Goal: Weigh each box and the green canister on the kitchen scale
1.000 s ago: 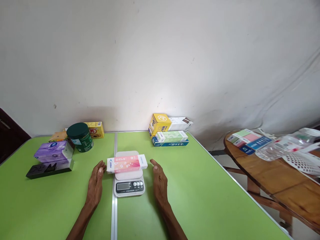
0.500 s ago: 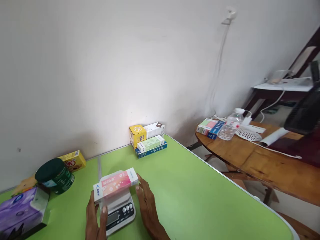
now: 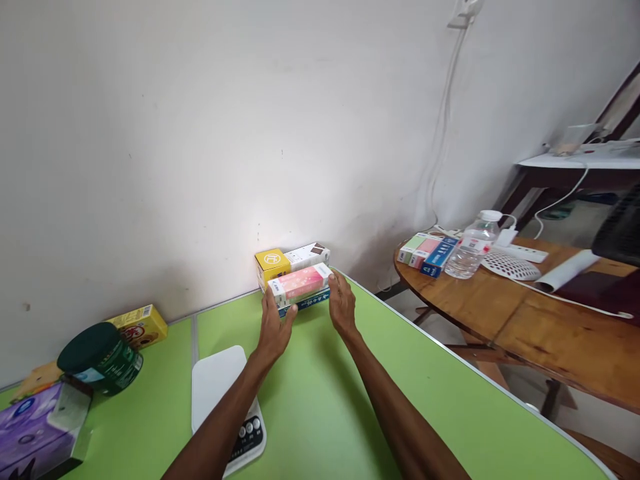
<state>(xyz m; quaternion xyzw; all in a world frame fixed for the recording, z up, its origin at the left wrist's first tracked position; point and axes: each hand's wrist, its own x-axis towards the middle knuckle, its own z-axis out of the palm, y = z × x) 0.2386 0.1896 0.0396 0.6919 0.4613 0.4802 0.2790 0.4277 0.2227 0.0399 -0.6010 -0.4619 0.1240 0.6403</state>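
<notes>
Fingers of the left hand (image 3: 275,331) and right hand (image 3: 343,307) hold the pink-and-white carton (image 3: 300,283) between them by opposite ends, over the blue carton (image 3: 315,301), beside the yellow box (image 3: 273,264); contact beneath is unclear. Even, light end pressure and a level carton should avoid nudging either neighbour.

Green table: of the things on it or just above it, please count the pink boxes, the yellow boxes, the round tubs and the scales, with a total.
Pink box, between the left hand and the right hand: 1
Yellow boxes: 2
Round tub: 1
Scale: 1
Total: 5
</notes>
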